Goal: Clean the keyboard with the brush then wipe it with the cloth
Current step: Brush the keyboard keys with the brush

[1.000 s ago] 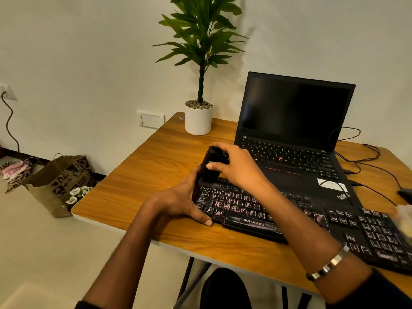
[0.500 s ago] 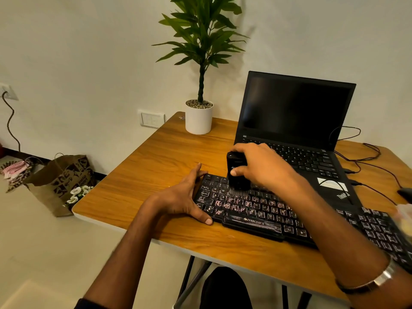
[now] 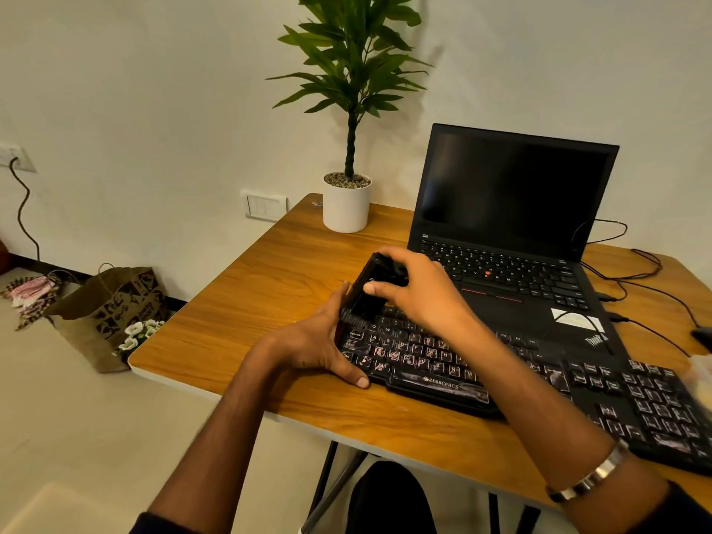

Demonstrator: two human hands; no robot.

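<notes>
- My right hand [image 3: 420, 291] grips the black brush [image 3: 366, 292]; my fingers and thumb are curled around its upper part.
- The brush is tilted, its top leaning away from me, and its bristles touch the far left corner of the keyboard [image 3: 501, 375].
- My left hand [image 3: 308, 344] rests at the left end of the keyboard with the fingers almost straight. The thumb lies along the near edge, and the fingers lie against the left side, near the bristles.
- The keyboard is black and lies on the wooden counter [image 3: 269, 287], close to its near edge. Many keys on the left part look pale and dusty. The name ZEBRONICS is printed on the front edge.
- Just behind the keyboard stands an open black laptop [image 3: 516, 225] with a dark screen.
- To the left of the laptop, near the wall, is a green plant in a white pot [image 3: 346, 204].
- Thin black cables [image 3: 632, 279] lie on the counter to the right of the laptop.
- At the right edge of the counter there is something pale and blurred; I cannot tell what it is.
- I wear a metal bracelet [image 3: 589, 475] on my right wrist.
- On the floor to the left stands a brown paper bag [image 3: 104, 310] with white flowers beside it.
</notes>
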